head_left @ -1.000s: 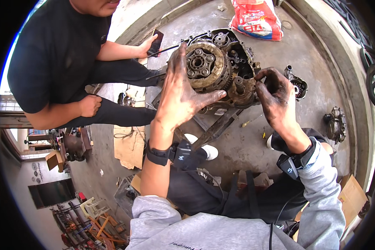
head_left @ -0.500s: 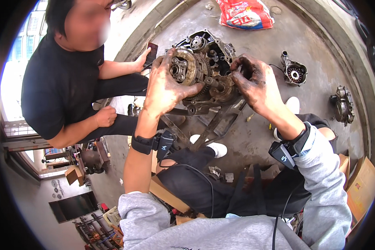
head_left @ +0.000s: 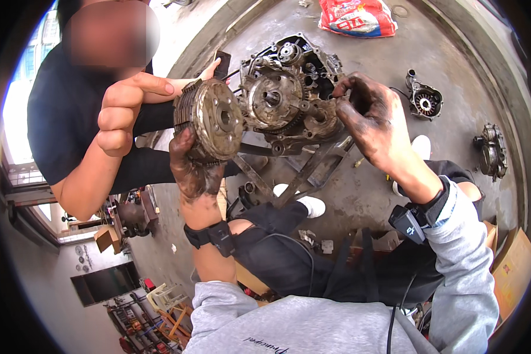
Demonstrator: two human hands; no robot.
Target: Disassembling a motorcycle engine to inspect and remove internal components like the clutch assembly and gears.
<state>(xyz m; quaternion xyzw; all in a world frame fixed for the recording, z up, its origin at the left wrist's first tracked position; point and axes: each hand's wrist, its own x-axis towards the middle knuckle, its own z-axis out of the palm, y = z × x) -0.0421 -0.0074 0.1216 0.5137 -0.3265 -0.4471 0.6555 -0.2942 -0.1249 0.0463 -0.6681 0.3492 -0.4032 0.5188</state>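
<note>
Clasping it from below, the left hand (head_left: pixel 197 177) is closed on the clutch pack (head_left: pixel 223 121), a round, oily, grey-brown metal part with a central hole and stacked plates. It is tilted, left of the engine (head_left: pixel 289 97). The right hand (head_left: pixel 374 115) curls beside the engine; I cannot tell if it grips something. Earlier, the pack was against the engine; now a co-worker's hand (head_left: pixel 121 115) points to it.

Dark cursive lettering ran across the front of the grey sweatshirt (head_left: pixel 336 324). A white character marked the right wrist unit (head_left: pixel 407 225). Large printing stood on the bag (head_left: pixel 358 17). Print on the carton (head_left: pixel 515 277) was too small to read.
</note>
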